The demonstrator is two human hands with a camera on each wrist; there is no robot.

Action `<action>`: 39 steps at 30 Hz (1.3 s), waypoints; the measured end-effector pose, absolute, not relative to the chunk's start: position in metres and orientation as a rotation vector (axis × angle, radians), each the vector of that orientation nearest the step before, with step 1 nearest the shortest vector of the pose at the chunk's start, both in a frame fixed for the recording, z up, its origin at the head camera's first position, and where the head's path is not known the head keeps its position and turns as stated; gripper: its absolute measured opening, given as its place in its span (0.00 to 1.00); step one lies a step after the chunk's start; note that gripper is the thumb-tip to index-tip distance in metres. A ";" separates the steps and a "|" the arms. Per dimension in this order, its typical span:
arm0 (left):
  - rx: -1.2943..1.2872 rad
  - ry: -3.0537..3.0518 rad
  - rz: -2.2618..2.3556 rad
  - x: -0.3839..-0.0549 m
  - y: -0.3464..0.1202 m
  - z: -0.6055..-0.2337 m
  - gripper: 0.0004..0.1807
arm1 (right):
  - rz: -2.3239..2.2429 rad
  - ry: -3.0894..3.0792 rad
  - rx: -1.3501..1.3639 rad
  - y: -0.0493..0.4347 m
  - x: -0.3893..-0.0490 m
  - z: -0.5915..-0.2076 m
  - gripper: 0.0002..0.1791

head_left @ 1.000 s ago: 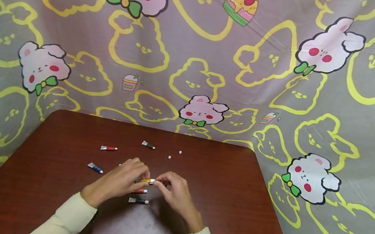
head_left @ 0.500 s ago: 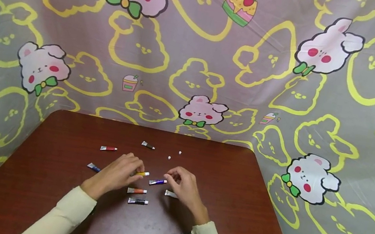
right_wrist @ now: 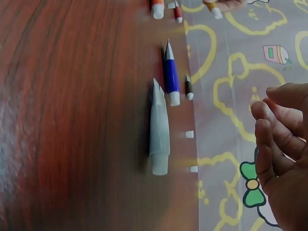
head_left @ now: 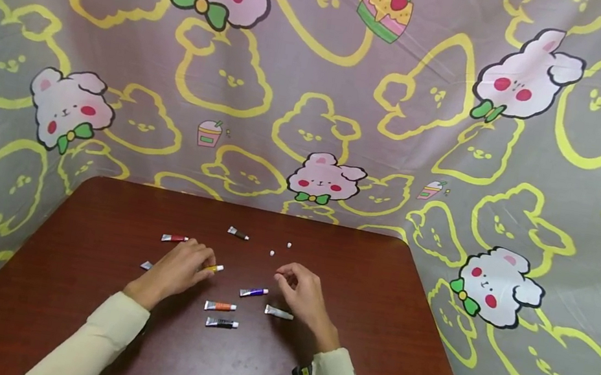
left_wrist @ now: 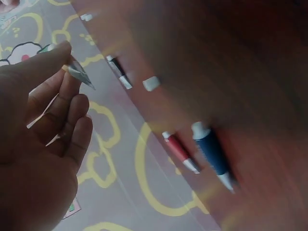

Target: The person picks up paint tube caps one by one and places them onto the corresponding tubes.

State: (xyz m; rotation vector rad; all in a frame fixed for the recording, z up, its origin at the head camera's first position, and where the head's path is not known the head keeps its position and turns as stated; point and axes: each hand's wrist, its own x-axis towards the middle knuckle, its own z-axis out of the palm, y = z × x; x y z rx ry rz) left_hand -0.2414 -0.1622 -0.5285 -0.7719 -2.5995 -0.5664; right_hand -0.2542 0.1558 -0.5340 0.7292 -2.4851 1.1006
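My left hand (head_left: 178,270) pinches a small yellow paint tube (head_left: 213,268) with a white cap, above the table's left-middle part. The tube's silvery tail (left_wrist: 81,76) shows beyond the thumb in the left wrist view. My right hand (head_left: 304,293) hovers with relaxed, slightly bent fingers; nothing shows between them. Near it lie a purple-blue paint tube (head_left: 253,293) and a white-grey paint tube (head_left: 278,312). An orange paint tube (head_left: 220,307) and a black paint tube (head_left: 222,324) lie closer to me. A blue paint tube (left_wrist: 211,151) is mostly hidden behind my left hand in the head view.
Farther back on the brown table (head_left: 358,269) are a red paint tube (head_left: 173,238), a dark brown paint tube (head_left: 237,233) and two loose white caps, one cap (head_left: 272,253) nearer. Another white cap (left_wrist: 151,83) shows in the left wrist view. Patterned cloth (head_left: 270,78) encloses the table.
My hands were together at the yellow tube's cap end and have parted. The left hand has moved left and away from me with the tube, the right hand rightward, uncovering the purple-blue and white-grey tubes.
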 end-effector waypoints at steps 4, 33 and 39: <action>-0.749 -2.672 -0.560 -0.241 -0.166 -0.536 0.12 | 1.091 -2.501 0.708 0.158 -0.259 -0.535 0.04; -0.770 -2.809 -0.580 -0.240 -0.172 -0.559 0.13 | 1.016 -2.660 0.651 0.161 -0.294 -0.544 0.06; -0.783 -2.777 -0.608 -0.239 -0.174 -0.560 0.13 | 1.001 -2.710 0.630 0.161 -0.301 -0.544 0.06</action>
